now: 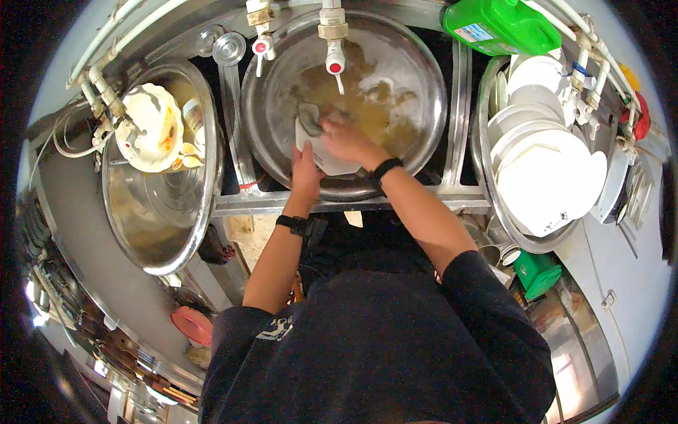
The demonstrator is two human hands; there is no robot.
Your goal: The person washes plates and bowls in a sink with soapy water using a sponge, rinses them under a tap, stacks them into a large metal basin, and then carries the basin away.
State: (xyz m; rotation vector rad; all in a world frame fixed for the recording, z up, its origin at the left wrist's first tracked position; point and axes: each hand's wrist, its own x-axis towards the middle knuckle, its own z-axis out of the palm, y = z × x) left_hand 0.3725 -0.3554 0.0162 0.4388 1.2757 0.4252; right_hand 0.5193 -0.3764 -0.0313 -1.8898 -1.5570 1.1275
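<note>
A white angular dish is tilted over the big round metal basin, which holds cloudy brownish water. My left hand grips the dish by its near left edge, fingers closed. Bent over the dish, my right hand presses a grey-green scrubbing pad against its upper left part. Part of the pad and the fingertips around it are hidden or blurred.
A metal basin on the left holds a scalloped white bowl with food stains and spoons. At right, another basin is piled with white plates. Taps hang over the middle basin. A green jug lies behind.
</note>
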